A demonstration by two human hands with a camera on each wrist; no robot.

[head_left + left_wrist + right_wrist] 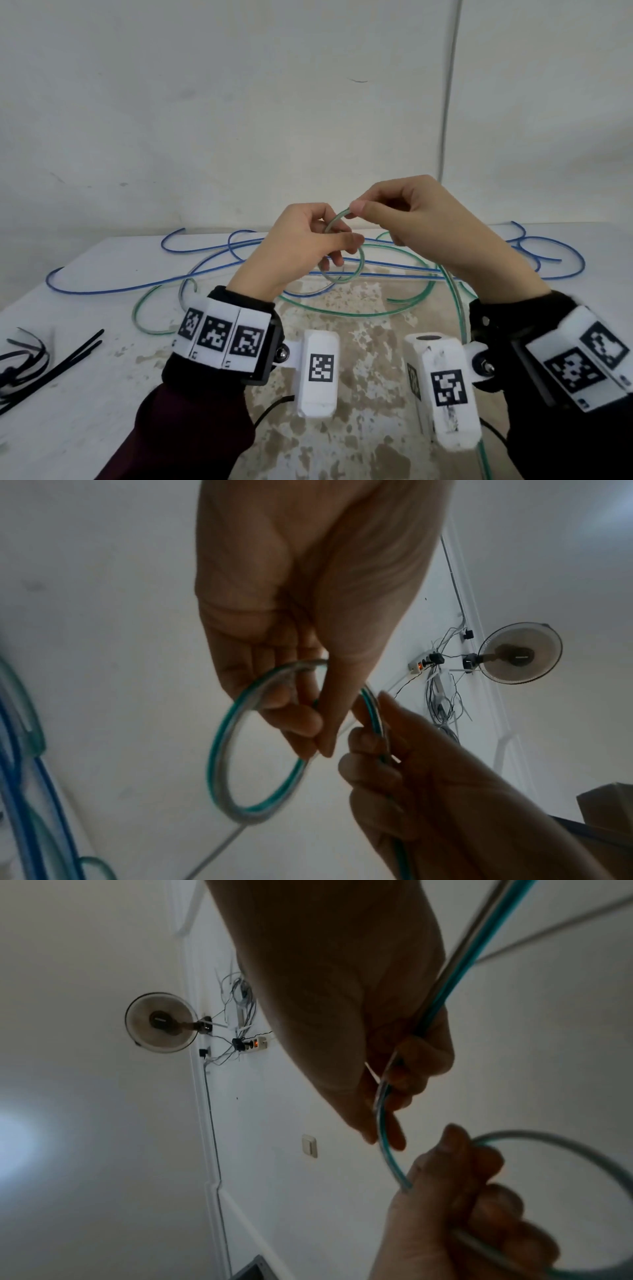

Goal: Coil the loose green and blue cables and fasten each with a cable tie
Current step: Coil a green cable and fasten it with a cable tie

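Both hands are raised above the table (102,394). The left hand (301,243) pinches a small loop of the green cable (346,274) between thumb and curled fingers. The right hand (418,216), just beside it, pinches the same cable between thumb and forefinger. The cable's remainder trails down to the table, tangled with the blue cable (113,292). Black cable ties (51,359) lie at the table's left edge.

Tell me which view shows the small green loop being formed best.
The left wrist view: the green loop shows nearly whole, pinched by the left hand, the right hand gripping the run beside it. The head view shows the loop partly behind fingers. The right wrist view cuts it at the edge.
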